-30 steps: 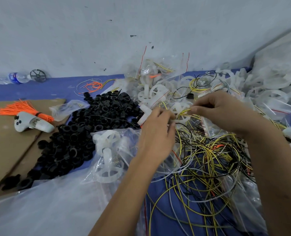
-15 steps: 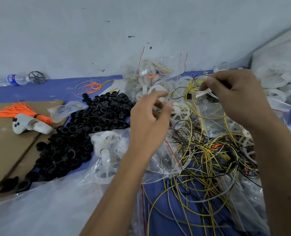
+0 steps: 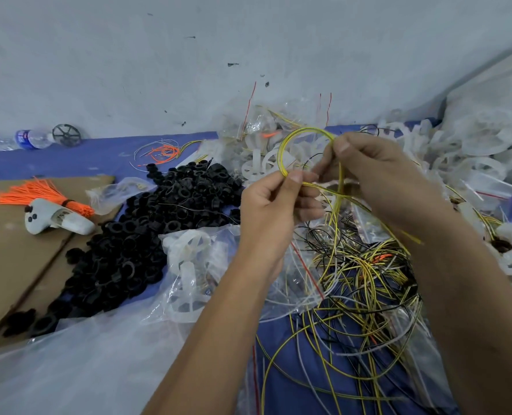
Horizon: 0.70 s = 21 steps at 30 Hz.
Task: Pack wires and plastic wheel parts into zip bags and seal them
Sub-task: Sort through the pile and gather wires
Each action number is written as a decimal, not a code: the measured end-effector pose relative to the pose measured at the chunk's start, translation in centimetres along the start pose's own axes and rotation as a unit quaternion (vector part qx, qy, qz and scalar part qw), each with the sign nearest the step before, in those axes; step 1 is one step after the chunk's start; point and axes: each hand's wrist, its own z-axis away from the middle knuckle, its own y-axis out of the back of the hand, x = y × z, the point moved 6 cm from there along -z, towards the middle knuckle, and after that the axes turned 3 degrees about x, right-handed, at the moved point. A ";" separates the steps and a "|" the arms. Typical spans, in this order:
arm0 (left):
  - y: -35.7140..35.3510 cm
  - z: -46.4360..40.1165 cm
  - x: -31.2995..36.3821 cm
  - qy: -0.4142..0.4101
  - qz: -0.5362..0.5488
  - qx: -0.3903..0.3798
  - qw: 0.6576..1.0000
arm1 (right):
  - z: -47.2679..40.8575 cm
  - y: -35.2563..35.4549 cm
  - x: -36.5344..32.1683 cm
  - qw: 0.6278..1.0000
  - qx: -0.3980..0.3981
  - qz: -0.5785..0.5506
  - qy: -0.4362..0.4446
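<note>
A yellow wire (image 3: 290, 139) arcs in a loop between both hands above the pile. My left hand (image 3: 274, 209) pinches the loop's lower left end between thumb and forefinger. My right hand (image 3: 377, 175) pinches its upper right end, and the wire's tails trail down to a tangle of yellow, black and white wires (image 3: 362, 283) on the blue cloth. White plastic wheel parts (image 3: 470, 151) are heaped at the right. A clear zip bag (image 3: 194, 265) holding white wheel parts lies left of my left forearm.
A heap of black plastic rings (image 3: 146, 229) lies centre left. On the cardboard (image 3: 6, 265) lie an orange tie bundle (image 3: 39, 193) and a white controller (image 3: 54, 220). A water bottle (image 3: 24, 139) and a black wheel (image 3: 66, 134) lie by the wall. Filled zip bags (image 3: 257, 127) are stacked behind.
Both hands rose from the wire tangle and came together. The yellow wire, first picked out of the pile by my right hand, is now bent into a loop held by both hands.
</note>
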 end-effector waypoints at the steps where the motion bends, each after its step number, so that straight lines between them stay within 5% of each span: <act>1: 0.1 -0.1 -0.1 0.001 0.021 0.012 1.000 | 0.1 -0.3 0.6 0.999 -0.013 0.010 -0.034; 8: 1.5 -0.3 0.1 -0.087 -0.077 0.081 0.990 | 1.6 -2.9 2.4 0.978 -0.134 0.016 -0.161; 21: 2.0 -0.2 -0.7 -0.070 -0.128 0.098 0.985 | 0.3 -0.9 3.2 0.989 -0.055 0.053 -0.128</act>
